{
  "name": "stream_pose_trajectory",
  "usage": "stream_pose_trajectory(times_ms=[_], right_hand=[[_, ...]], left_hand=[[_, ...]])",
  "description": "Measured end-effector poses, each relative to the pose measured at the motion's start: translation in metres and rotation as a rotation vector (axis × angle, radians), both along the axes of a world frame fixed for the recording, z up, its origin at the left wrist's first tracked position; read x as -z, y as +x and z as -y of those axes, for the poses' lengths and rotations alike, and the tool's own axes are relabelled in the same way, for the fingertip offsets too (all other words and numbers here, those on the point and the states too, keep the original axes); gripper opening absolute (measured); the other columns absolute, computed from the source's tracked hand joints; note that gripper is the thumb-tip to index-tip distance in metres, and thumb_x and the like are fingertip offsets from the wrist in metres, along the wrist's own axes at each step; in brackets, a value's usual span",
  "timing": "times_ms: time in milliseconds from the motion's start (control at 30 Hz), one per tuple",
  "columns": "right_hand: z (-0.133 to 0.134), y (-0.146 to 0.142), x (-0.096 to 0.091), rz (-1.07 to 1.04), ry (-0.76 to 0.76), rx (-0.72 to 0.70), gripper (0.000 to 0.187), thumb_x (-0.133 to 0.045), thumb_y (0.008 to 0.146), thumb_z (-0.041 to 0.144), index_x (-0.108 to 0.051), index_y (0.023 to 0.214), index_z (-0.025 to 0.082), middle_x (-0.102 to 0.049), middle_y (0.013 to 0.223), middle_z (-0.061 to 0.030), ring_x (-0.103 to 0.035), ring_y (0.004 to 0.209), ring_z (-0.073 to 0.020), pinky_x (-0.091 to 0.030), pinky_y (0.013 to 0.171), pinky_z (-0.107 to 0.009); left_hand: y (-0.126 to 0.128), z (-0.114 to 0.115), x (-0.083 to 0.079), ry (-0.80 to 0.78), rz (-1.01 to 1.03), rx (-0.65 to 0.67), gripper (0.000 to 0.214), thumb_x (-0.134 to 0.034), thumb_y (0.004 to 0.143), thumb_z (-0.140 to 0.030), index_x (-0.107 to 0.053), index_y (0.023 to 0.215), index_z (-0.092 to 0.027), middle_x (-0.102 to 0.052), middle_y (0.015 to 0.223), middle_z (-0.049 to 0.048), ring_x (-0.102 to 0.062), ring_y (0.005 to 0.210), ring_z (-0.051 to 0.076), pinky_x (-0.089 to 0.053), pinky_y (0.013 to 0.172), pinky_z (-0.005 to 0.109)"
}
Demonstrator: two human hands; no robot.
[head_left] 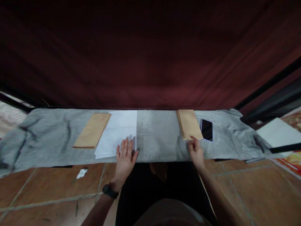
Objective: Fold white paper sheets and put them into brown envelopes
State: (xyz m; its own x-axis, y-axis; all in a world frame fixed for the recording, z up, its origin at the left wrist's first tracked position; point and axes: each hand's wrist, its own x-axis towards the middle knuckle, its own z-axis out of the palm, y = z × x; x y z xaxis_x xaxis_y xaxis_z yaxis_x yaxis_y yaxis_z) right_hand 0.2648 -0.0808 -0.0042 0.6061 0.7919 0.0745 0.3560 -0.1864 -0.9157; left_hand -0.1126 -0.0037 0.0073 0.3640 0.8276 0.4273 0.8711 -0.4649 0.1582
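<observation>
My left hand (126, 157) lies flat on the near right part of some white paper sheets (118, 125), its fingers stretched out. Left of the sheets is a flat brown paper envelope (91, 130), apparently with another under it. My right hand (195, 152) has its fingers curled at the near edge of a stack of brown envelopes (189, 124), pinching the edge there. The thumb side is partly hidden, so how many envelopes it grips is unclear. A phone (207, 130) with a dark screen rests just right of that stack.
A grey cloth (156, 135) covers the long narrow table. Behind it hangs a dark red curtain (150, 72). A crumpled white scrap (82, 173) lies on the tiled floor (58, 185). Dark metal bars (270, 83) and a white board (279, 131) are at the right.
</observation>
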Motion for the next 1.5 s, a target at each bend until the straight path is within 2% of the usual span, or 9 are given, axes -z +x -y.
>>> stream_pose_trajectory(times_ms=[200,267,333,500,833,1067,1267,1433,1500], right_hand=[[-0.008,-0.056,0.018,0.533,0.049,-0.314,0.036,-0.041,0.1,0.03,-0.059,0.13,0.021,-0.066,0.124,-0.0135,-0.06,0.119,-0.0288,-0.046,0.101,-0.048],[-0.011,-0.068,0.021,0.622,0.057,-0.355,0.037,-0.041,0.1,0.027,-0.057,0.133,0.021,-0.066,0.126,-0.0134,-0.059,0.119,-0.029,-0.045,0.101,-0.049],[-0.014,-0.077,0.022,0.664,0.068,-0.391,0.038,-0.041,0.1,0.025,-0.056,0.135,0.023,-0.065,0.128,-0.0121,-0.058,0.12,-0.0283,-0.044,0.102,-0.049],[-0.025,-0.099,0.02,0.717,0.057,-0.432,0.039,-0.042,0.1,0.021,-0.056,0.135,0.024,-0.064,0.131,-0.0099,-0.058,0.118,-0.0273,-0.043,0.102,-0.046],[-0.026,-0.104,0.018,0.803,0.022,-0.429,0.042,-0.042,0.097,0.016,-0.055,0.136,0.024,-0.063,0.13,-0.0098,-0.057,0.117,-0.0277,-0.043,0.103,-0.046],[-0.027,-0.107,0.018,0.805,0.023,-0.42,0.042,-0.043,0.096,0.016,-0.056,0.136,0.024,-0.063,0.129,-0.01,-0.058,0.116,-0.028,-0.043,0.102,-0.046],[-0.025,-0.106,0.019,0.803,0.04,-0.412,0.042,-0.043,0.096,0.016,-0.057,0.135,0.025,-0.064,0.129,-0.0098,-0.059,0.116,-0.0283,-0.043,0.102,-0.047],[-0.028,-0.104,0.018,0.626,0.083,-0.399,0.035,-0.043,0.098,0.021,-0.063,0.127,0.023,-0.067,0.125,-0.0107,-0.059,0.119,-0.0276,-0.045,0.104,-0.049],[-0.031,-0.104,0.013,0.418,0.095,-0.377,0.033,-0.043,0.099,0.029,-0.064,0.124,0.023,-0.069,0.122,-0.0104,-0.062,0.118,-0.0272,-0.048,0.103,-0.049]], left_hand=[[-0.091,-0.073,-0.01,-0.022,0.115,-0.439,0.073,-0.039,0.1,-0.05,-0.028,0.153,-0.001,-0.021,0.16,0.0335,-0.017,0.151,0.045,-0.024,0.114,0.072],[-0.112,-0.086,-0.01,-0.057,0.1,-0.424,0.073,-0.036,0.1,-0.051,-0.032,0.15,0.002,-0.025,0.158,0.0355,-0.021,0.15,0.045,-0.028,0.112,0.07],[-0.119,-0.085,-0.007,-0.11,0.054,-0.282,0.073,-0.038,0.099,-0.054,-0.036,0.149,-0.001,-0.033,0.156,0.0321,-0.026,0.149,0.042,-0.032,0.114,0.064],[-0.091,-0.048,0.009,-0.205,-0.153,0.022,0.076,-0.042,0.095,-0.065,-0.037,0.153,-0.015,-0.038,0.158,0.0201,-0.033,0.148,0.033,-0.031,0.118,0.056],[-0.082,-0.044,-0.001,-0.181,-0.292,0.065,0.067,-0.043,0.096,-0.063,-0.054,0.14,-0.013,-0.051,0.148,0.021,-0.049,0.138,0.035,-0.04,0.112,0.053],[-0.071,-0.037,-0.008,-0.214,-0.32,0.104,0.045,-0.047,0.099,-0.045,-0.062,0.129,-0.015,-0.064,0.134,0.0197,-0.061,0.126,0.032,-0.051,0.102,0.046],[-0.068,-0.031,-0.017,-0.22,-0.32,0.18,0.039,-0.036,0.099,-0.018,-0.062,0.128,-0.019,-0.068,0.13,0.0102,-0.064,0.12,0.023,-0.052,0.103,0.038],[-0.042,-0.015,-0.023,-0.133,-0.192,0.172,0.034,-0.035,0.101,-0.021,-0.067,0.115,-0.016,-0.075,0.108,0.0119,-0.071,0.1,0.024,-0.057,0.092,0.04],[-0.015,-0.002,-0.023,-0.097,-0.189,0.269,0.033,-0.036,0.101,-0.019,-0.065,0.116,-0.016,-0.074,0.114,0.0118,-0.069,0.106,0.024,-0.055,0.095,0.04]])
